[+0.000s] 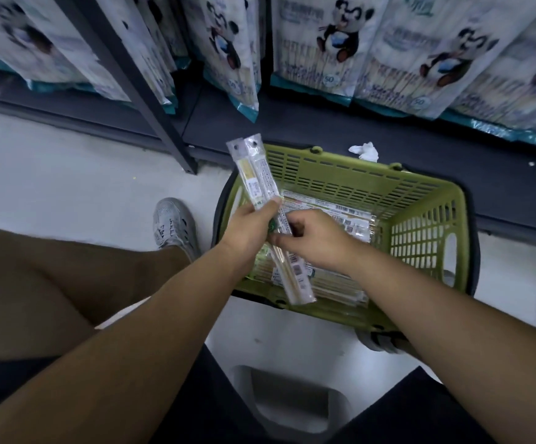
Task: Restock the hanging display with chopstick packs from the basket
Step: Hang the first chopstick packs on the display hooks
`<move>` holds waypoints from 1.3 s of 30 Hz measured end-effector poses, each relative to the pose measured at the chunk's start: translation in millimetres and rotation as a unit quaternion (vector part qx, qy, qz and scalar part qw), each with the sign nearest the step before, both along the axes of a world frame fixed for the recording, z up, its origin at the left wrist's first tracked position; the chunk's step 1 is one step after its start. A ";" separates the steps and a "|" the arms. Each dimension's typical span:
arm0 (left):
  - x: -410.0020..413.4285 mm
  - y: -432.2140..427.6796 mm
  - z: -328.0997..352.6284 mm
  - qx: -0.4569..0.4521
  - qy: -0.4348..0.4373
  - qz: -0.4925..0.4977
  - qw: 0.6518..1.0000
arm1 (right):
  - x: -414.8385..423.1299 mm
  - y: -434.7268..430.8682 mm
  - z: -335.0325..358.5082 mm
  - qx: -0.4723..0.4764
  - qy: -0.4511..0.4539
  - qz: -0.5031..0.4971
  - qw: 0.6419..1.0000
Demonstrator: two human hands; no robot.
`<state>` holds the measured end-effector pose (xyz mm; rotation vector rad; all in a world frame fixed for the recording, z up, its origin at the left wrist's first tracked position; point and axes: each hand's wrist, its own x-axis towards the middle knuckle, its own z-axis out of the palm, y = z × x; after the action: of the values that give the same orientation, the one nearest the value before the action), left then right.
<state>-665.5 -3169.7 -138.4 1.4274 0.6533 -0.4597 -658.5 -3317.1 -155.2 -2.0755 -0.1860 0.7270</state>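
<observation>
Head view: left hand [254, 229] grips two packs [250, 174], hang holes up, ready for hook. Right hand [314, 241] pinches third pack [292, 277] over basket [427, 193], likely to join bunch; more stock lies inside.

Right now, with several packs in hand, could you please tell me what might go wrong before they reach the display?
1. The left hand grips several chopstick packs fanned apart while the right hand pinches one of them. A loosely held pack could slip out and fall back into the basket.
2. The basket sits on the floor close beside the left shoe, so getting up might kick or tip it.
</observation>
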 end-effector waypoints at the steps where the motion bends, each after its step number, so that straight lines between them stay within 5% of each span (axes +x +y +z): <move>1: 0.2 3.7 -0.3 0.012 -0.008 0.014 1.000 | -0.6 -2.3 -1.7 0.024 0.047 -0.007 0.999; 4: 5.2 24.8 -7.1 0.026 -0.042 0.061 0.997 | 0.3 -25.3 -26.1 -0.027 0.099 -0.053 0.993; 7: 7.4 47.5 -16.5 0.013 -0.042 0.121 0.992 | 3.3 -52.0 -64.0 -0.261 0.011 0.023 0.965; 11: 5.5 63.0 -31.3 -0.009 -0.021 0.143 0.990 | 3.4 -56.4 -96.1 -0.357 0.017 0.133 0.924; 17: 13.5 62.1 -31.6 0.000 -0.019 0.126 0.992 | -1.3 -40.6 -120.5 -0.400 -0.054 0.144 0.904; 39: 6.5 46.5 -22.4 0.031 -0.035 0.081 0.996 | -10.8 -40.1 -116.8 -0.392 -0.015 0.180 0.902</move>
<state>-659.0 -3123.2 -160.9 1.4301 0.7259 -0.2633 -669.3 -3357.2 -272.0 -2.8626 -0.3416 1.1249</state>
